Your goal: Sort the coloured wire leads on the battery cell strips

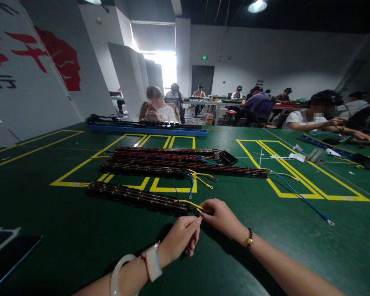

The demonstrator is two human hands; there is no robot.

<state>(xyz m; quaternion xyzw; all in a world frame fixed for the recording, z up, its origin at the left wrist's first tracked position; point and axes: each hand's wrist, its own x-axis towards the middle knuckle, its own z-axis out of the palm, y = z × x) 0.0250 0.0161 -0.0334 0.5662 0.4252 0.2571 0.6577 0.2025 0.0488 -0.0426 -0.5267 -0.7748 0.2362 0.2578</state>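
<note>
The nearest terminal strip [135, 198] lies on the green table [64, 238], in front of three more strips [172, 162]. At its right end the right hand [223, 218] pinches the yellow wire [189, 203]; the left hand [180, 236], fingers curled, touches beside it. Best grip close to the strip, pulling straight.

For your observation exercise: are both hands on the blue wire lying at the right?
No: both the left hand and right hand meet at the nearest black strip's yellow-wired end; the blue wire lies untouched.

Dim workroom, white walls [265, 53]
</note>
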